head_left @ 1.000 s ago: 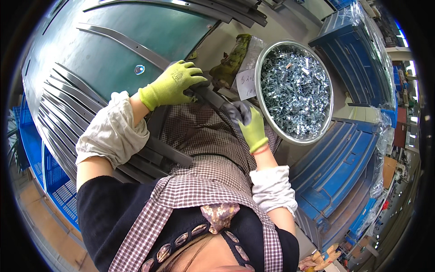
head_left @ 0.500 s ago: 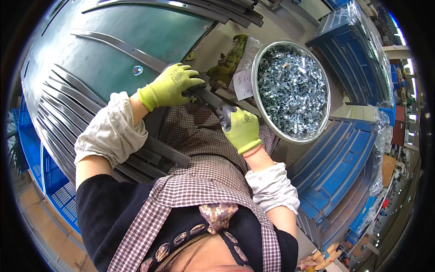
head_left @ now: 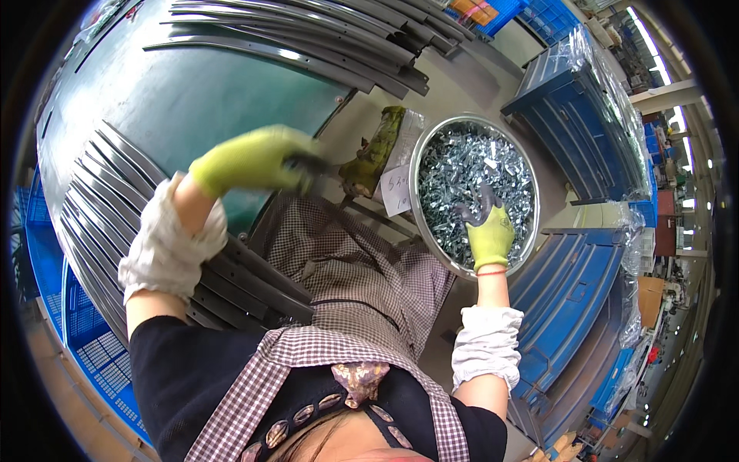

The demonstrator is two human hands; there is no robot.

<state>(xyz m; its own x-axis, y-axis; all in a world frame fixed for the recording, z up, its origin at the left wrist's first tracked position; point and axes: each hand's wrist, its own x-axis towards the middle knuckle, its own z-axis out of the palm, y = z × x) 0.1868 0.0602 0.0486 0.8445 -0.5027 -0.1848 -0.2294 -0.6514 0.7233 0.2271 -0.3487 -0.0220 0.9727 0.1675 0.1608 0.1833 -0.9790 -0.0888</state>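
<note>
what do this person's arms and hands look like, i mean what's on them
The left hand and right hand wear yellow-green gloves with dark fingers; the left is blurred. A thin red band circles the right wrist. Pale, bunched sleeve covers sit below black sleeves.

right of the green-topped table (head_left: 231, 100) are grey floor (head_left: 485, 77), blue metal bins (head_left: 570, 123) and, farthest off, bright strip lights (head_left: 650, 37), while left of it are blue plastic crates (head_left: 104, 358) and tan flooring (head_left: 85, 412).
</note>
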